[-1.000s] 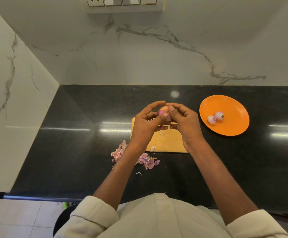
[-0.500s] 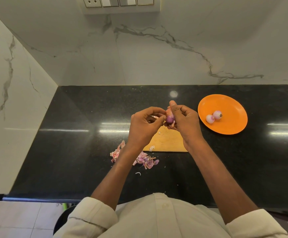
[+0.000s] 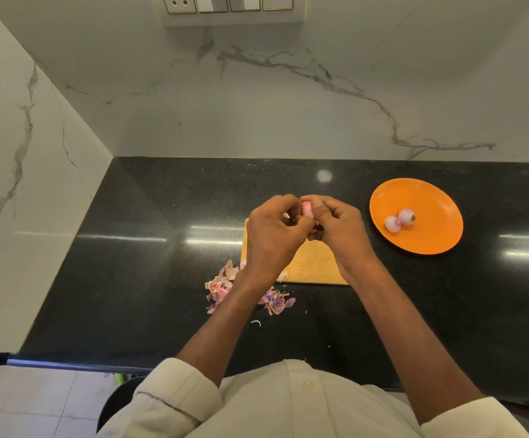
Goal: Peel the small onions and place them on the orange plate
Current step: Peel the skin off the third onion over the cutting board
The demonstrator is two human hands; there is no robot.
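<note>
A small pink onion [image 3: 307,209] is held up between both hands above the wooden cutting board [image 3: 315,263]. My right hand [image 3: 340,227] grips it with thumb and curled fingers. My left hand [image 3: 274,233] pinches at its left side, fingers curled; most of the onion is hidden by the fingers. On the orange plate [image 3: 433,216] at the right lie two peeled onions [image 3: 400,219], touching each other.
A pile of pink and purple onion skins [image 3: 225,287] lies on the black counter [image 3: 130,263] left of and in front of the board. Marble walls close the back and left. The counter's front edge runs just before my body.
Both hands have closed tighter round the onion, and my left fingers now cover more of it. The hands stay over the far part of the board.
</note>
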